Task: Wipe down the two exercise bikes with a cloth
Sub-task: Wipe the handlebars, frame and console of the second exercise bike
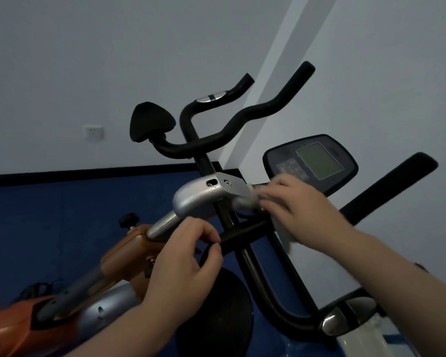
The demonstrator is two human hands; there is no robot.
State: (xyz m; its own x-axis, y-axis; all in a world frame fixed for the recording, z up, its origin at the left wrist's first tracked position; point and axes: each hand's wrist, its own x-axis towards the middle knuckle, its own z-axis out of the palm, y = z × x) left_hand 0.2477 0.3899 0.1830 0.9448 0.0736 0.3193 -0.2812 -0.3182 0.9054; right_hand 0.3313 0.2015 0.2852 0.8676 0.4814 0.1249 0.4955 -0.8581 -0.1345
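Head view, tilted. I had the nearer exercise bike, its frame orange and its stem silver, running from lower left toward the centre, where a silver clamp housing joined the black handlebars. My left hand sat just below that housing, its fingers curled in narrowly and its thumb and forefinger closing round the black bar where it met the stem; whether they fully gripped it I could not tell. My right hand lay to the right of the housing, palm down, fingers spread and blurred, pressing a pale grey cloth against the joint between the housing and the console mount; part of the cloth hung below the palm, over the black bar. Behind my right hand stood the console, a dark oval panel with a greenish screen, tilted toward me. A second set of black handlebars, with a silver pulse pad on one grip, rose behind the housing, and a black saddle showed beside them at left; I took these for the farther exercise bike, though the frames overlapped here. A black adjusting knob stood on the orange frame. A dark round disc lay beneath my left hand. The wall behind was pale above and blue below a black strip, with a white socket at left.
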